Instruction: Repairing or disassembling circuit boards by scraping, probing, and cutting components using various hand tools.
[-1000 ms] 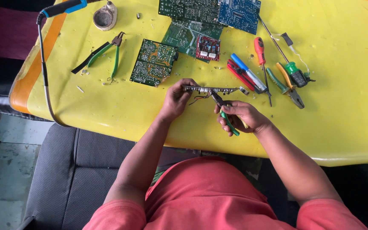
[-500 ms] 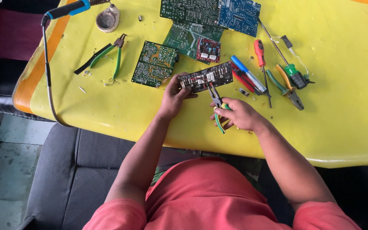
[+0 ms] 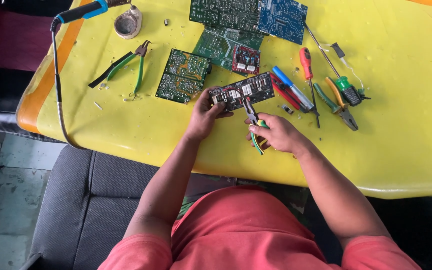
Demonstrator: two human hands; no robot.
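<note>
The left hand (image 3: 203, 117) grips the near left end of a small dark circuit board (image 3: 241, 91), fingers curled over its edge and thumb along the front, so the board is held tilted with its component side toward the camera. The board sits just above the yellow table (image 3: 396, 150), near the middle of the work area. The right hand (image 3: 276, 134) is closed around the green and yellow handles of a pair of cutting pliers (image 3: 252, 117), whose dark nose points up and left and meets the lower edge of the board about midway along it. Whether the plier tips are pinching a part or only touching the board cannot be told.

Just left of the held board lies a green circuit board (image 3: 183, 75), solder side up. Farther left lie green-handled pliers (image 3: 126, 65), and beyond them a round solder tin (image 3: 127, 23) beside a blue-handled soldering iron (image 3: 83, 10) at the table's far left corner. At the far edge rest 3 more boards: a dark green one (image 3: 223, 11), a blue one (image 3: 281, 14), and a green board with a red module (image 3: 236, 50). To the right of the held board lie a red-handled screwdriver (image 3: 306, 62), a blue-and-red tool (image 3: 288, 87), a green-handled screwdriver (image 3: 345, 87) and another pair of pliers (image 3: 338, 102).
</note>
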